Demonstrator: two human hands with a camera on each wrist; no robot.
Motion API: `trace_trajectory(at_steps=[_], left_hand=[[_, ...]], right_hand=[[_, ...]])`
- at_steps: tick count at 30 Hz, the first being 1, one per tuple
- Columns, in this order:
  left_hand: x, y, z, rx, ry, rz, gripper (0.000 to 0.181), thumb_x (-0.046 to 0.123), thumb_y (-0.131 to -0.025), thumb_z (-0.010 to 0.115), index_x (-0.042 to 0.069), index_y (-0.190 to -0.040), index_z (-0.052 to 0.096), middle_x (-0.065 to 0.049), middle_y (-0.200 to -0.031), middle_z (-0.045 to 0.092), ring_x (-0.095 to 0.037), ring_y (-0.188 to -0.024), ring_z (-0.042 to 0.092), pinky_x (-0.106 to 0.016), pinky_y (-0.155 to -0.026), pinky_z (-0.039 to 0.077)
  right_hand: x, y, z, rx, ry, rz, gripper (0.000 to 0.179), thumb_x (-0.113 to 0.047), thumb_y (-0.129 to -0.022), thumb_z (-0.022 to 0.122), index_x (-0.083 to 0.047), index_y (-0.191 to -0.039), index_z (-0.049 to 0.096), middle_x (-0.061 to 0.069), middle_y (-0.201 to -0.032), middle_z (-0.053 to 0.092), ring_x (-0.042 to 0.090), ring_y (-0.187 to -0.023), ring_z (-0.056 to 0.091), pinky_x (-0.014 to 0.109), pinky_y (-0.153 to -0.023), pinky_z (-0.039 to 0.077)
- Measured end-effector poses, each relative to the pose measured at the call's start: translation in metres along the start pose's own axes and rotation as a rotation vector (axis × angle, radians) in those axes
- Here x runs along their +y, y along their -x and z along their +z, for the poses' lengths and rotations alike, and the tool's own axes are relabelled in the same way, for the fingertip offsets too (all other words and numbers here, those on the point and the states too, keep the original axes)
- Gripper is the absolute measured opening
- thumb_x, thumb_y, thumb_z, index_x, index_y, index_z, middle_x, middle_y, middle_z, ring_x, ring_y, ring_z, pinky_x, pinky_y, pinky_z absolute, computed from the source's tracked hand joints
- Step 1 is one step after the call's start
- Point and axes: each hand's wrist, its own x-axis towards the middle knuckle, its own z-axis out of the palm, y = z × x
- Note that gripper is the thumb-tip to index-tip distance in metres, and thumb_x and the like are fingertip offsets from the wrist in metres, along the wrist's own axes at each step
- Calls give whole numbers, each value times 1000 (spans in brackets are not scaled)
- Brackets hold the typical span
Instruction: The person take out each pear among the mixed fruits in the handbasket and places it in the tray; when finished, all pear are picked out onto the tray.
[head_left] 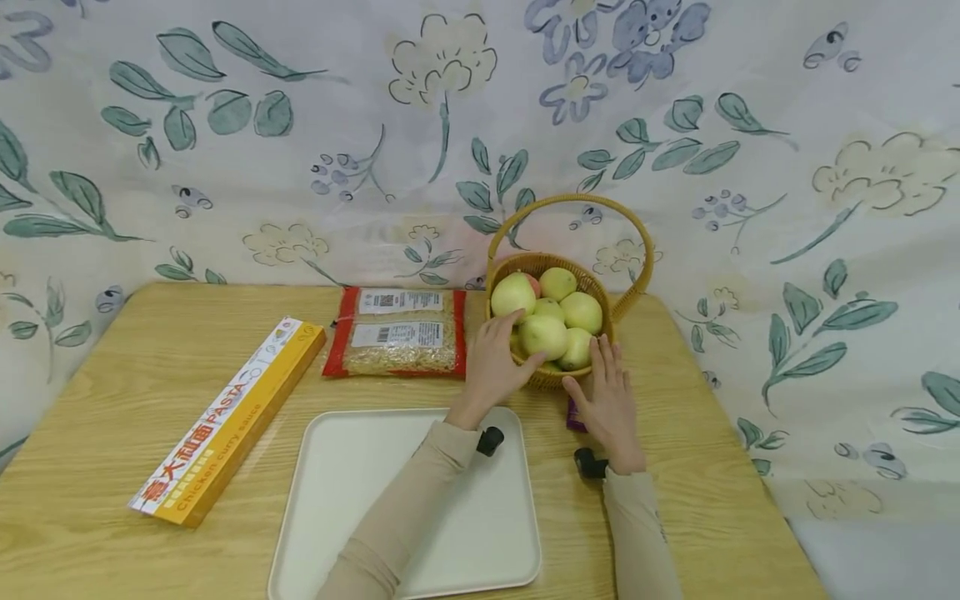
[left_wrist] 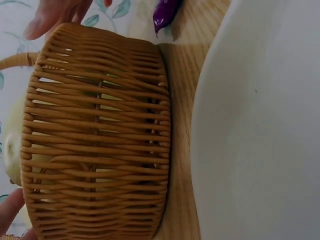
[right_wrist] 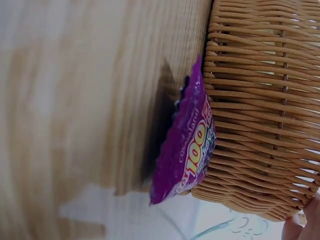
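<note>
A wicker basket [head_left: 551,383] with a tall arched handle holds several pale yellow-green round fruits [head_left: 543,336] and one reddish one. My left hand [head_left: 495,362] lies at the basket's front left, its fingers spread over the rim beside the front fruit; whether they touch it I cannot tell. My right hand [head_left: 611,408] is at the front right, fingers extended up toward the rim and a fruit. In the right wrist view, a purple snack packet [right_wrist: 187,145] marked "100" stands against the basket's woven side [right_wrist: 250,110]. Fingertips [left_wrist: 10,210] show beside the basket in the left wrist view.
A pale rectangular tray [head_left: 337,467] lies in front, partly under my left forearm. Left of it is a long yellow-and-white pasta box [head_left: 232,425]. A clear bag with red edges [head_left: 401,333] lies at the back, beside the basket. A floral cloth [head_left: 337,150] hangs behind the table.
</note>
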Motion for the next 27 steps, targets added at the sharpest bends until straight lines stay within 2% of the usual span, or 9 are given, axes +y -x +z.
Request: trace_trajectory(at_steps=[5,10,14,18,22,27], left_hand=[[5,-6,7,-48,-45,-85,71,55,-88,60,19,-146,40,-5,-144,51,-31,-128,50,-57,-105,36],[10,-10,12,-84,-45,-103,72,51,-88,63,19,-147,38,-11,-138,50,-31,-124,53,-57,-101,38],[13,-12,18,-70,-41,-88,70,45,-87,67,17,-145,41,-12,-137,47,-31,-123,52,-63,-101,35],[15,-16,27,-77,-88,-93,68,45,-86,68,19,-144,42,-10,-142,42,-32,-118,57,-69,-102,32],[16,-19,33,-70,-106,-110,67,44,-85,69,21,-142,44,-8,-145,41,-33,-111,61,-68,-100,32],[16,-19,36,-7,-84,-105,63,38,-81,74,22,-137,51,-8,-142,45,-32,-108,61,-66,-96,35]], right_hand=[[-1,0,-1,4,-21,5,79,-50,-99,43,-9,-157,6,10,-165,-1,39,-150,-2,68,-113,13],[-2,-1,1,5,-38,4,79,-50,-99,43,-9,-157,8,12,-164,-1,42,-150,-1,69,-112,14],[-3,-1,1,11,-45,6,78,-49,-99,43,-9,-157,8,14,-164,0,41,-150,-1,68,-113,14],[-3,-1,2,31,-48,1,78,-47,-99,46,-7,-156,10,16,-164,3,41,-150,-1,68,-113,16],[-2,-1,4,49,-39,-11,79,-48,-99,45,-4,-155,13,18,-163,4,43,-149,1,68,-112,17],[-1,-1,6,53,-55,-6,78,-47,-99,46,-5,-156,12,18,-163,4,42,-149,0,66,-114,16]])
